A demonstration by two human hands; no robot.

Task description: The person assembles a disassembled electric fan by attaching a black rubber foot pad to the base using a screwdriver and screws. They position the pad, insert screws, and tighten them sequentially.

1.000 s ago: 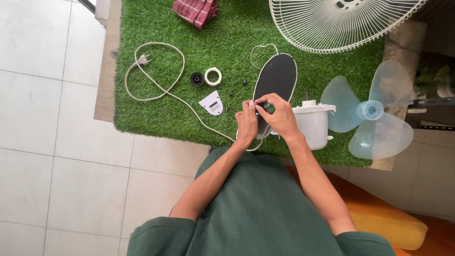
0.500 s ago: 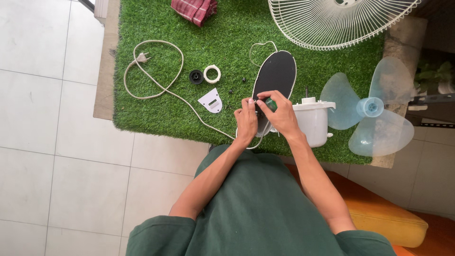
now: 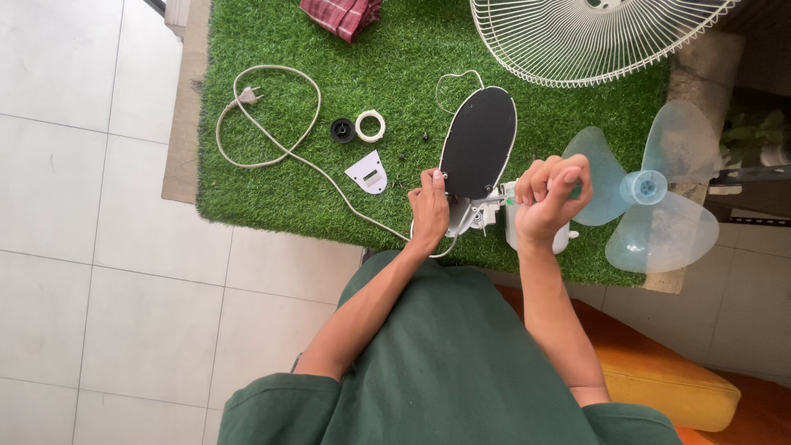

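My left hand (image 3: 429,210) grips the near end of an oval fan base (image 3: 479,140), which is tilted up so its black underside with a white rim shows. My right hand (image 3: 550,202) is curled into a fist to the right of the base, over the white motor housing (image 3: 563,240). It holds a small green-handled tool, of which only a bit of green shows at the fingers. The hand hides most of the housing. Thin wires run from the base's near end toward the housing.
Everything lies on a green artificial-grass mat (image 3: 272,41): a coiled power cord (image 3: 272,140), a black cap (image 3: 342,130), a white ring (image 3: 370,126), a small white plate (image 3: 367,173), tiny screws (image 3: 425,138), a red checked cloth (image 3: 340,15), a wire grille (image 3: 577,37) and a translucent blue blade (image 3: 659,214). An orange cushion (image 3: 676,379) sits near right.
My right hand has left the base's near end and moved right and up, closing over the motor housing with the green tool. My left hand stays on the base.
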